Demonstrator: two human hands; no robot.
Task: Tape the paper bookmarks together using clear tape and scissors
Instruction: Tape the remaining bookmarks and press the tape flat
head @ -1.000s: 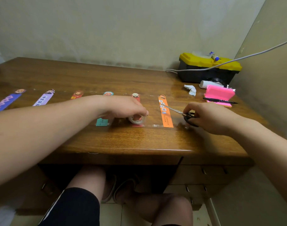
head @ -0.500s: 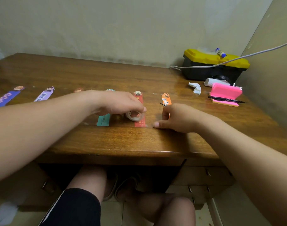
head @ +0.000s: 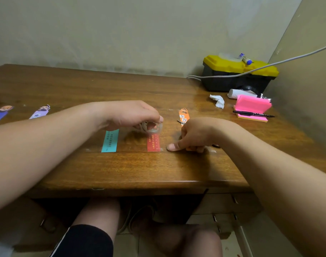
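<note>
Mid-job, by my read. The near ends of the bookmarks show faint shiny patches that look like clear tape, but no finished join can be confirmed from here. Left to do: cut the strip from the roll, press it down, then deal with the bookmarks further left.

Your right hand (head: 195, 135): thumb (head: 172, 147) out straight, pressed on the table (head: 158, 169) just beside the near end of the red bookmark (head: 153, 143) (probably pinning tape, which is too clear to see). The other fingers are curled down over the scissors (head: 179, 122). The blade tip pokes out on the far side and a dark bit of handle shows at the wrist side. Blades apart or closed: cannot tell.

Your left hand (head: 132, 115): fingertips pinching the tape roll (head: 152, 127) over the red bookmark's far half. It looks lifted off the wood.

Outward: the orange bookmark (head: 184, 115) is mostly hidden under your right hand. The teal bookmark (head: 110, 140) is partly under your left hand. Two purple bookmarks (head: 40, 112) lie well off to the left. In the far right corner are a toolbox (head: 238, 75), a pink notepad (head: 251, 106) with a pen (head: 253, 114) on it, and a crumpled tissue (head: 217, 101), none in play.
</note>
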